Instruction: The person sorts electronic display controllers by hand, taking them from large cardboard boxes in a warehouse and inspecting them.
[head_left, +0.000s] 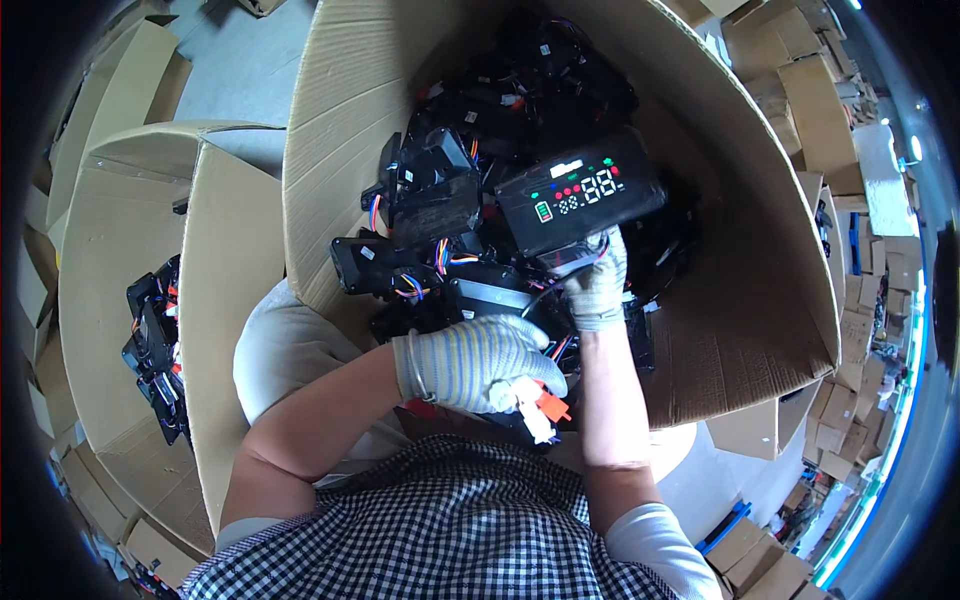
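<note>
My right hand (600,290), in a pale knit glove, is closed on the lower edge of a black display panel (580,195). The panel's face is lit with white digits and small green and red symbols. Closer to my body, my left hand (475,362), in a striped glove, is closed around a bunch of white and red wire connectors (532,402). Dark cable runs between the panel and the left hand; where it ends is hidden. Beneath both hands lies a heap of similar black units (435,200) with coloured wires.
A large cardboard box (345,130) surrounds the heap, its tall walls on both sides. To the left stands another open box (110,230) with more black wired units (155,345) inside. Stacked cartons (820,110) line the right, and a blue object (727,527) lies at lower right.
</note>
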